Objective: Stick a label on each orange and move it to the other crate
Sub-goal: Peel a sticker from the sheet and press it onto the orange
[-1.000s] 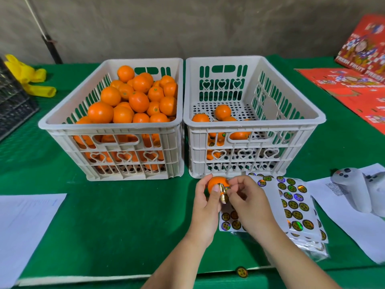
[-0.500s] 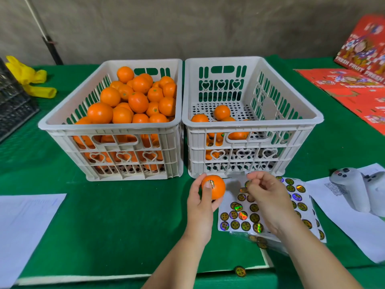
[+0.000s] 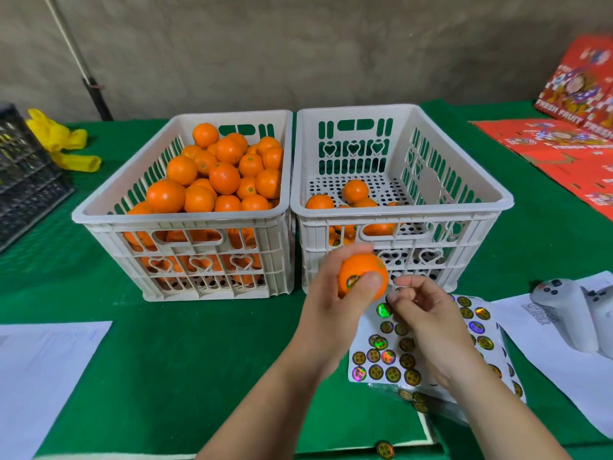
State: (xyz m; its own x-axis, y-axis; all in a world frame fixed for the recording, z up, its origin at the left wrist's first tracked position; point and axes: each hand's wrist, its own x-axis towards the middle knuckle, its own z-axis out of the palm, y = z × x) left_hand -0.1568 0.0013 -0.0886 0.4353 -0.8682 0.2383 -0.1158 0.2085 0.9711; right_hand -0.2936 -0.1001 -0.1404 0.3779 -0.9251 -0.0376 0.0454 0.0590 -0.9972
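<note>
The left hand (image 3: pixel 331 303) grips a labelled orange (image 3: pixel 363 275); the right hand (image 3: pixel 421 313) looks loosely curled and empty. The right crate (image 3: pixel 401 212) holds few; the left crate (image 3: pixel 179 215) is still full.

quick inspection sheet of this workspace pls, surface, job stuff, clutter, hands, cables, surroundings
surface: green cloth covers the table.
job's things: left crate heaped with oranges; right crate holds a few; held orange bears a label; sticker sheet beside it.
clutter: white papers, white controller, loose sticker at the table edge, yellow gloves, black crate.
grippers: left hand holds the orange; right hand over the sheet, fingers curled, grip unclear.
cables: nothing seen.
surroundings: grey wall, red fruit boxes.
</note>
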